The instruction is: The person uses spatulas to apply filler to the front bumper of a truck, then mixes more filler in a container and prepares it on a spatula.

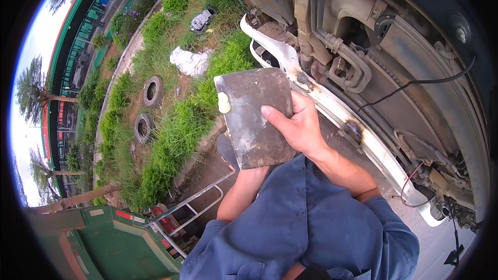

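Right grip holds a flat, dark-grey rectangular board by its right edge near a curved white bumper; left grip mostly hidden, its hold unclear. Likely stiff and light, it's best held clear of cream paste.

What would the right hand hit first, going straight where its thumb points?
The dark flat panel, already against the right hand; past it, perhaps the crumpled white sheet, though depth is unclear.
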Demonstrator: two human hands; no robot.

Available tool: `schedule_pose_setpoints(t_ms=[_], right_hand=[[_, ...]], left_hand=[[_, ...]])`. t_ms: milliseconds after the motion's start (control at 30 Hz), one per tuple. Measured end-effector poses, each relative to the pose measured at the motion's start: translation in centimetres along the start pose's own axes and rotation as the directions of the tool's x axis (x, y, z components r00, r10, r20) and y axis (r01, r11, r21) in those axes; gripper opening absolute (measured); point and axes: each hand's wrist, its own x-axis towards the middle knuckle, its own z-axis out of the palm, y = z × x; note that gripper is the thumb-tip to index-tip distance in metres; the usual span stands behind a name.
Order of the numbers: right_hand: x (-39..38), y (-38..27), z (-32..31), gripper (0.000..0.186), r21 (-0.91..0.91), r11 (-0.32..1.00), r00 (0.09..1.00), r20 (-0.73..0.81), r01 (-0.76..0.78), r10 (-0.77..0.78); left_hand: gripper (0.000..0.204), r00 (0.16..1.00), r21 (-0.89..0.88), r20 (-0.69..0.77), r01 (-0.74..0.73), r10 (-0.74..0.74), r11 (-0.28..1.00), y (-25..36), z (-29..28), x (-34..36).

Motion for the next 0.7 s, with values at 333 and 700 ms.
schedule_pose_setpoints(t_ms=[333,700], right_hand=[[1.1,-2.7,-2.4,0.02,0.167,0.985,0.999,-0.038,-0.029,0.036],[1.2,-5.0,-9.2,0.023,0.078,0.981,0.903,-0.409,0.178,-0.132]], left_hand=[[0.046,0.93,0.006,0.203,0.31,-0.305,0.951,0.6,-2.3,1.3],[0.024,0.92,0.281,-0.357,-0.06,0.162,0.958,4.4,-4.3,2.6]])
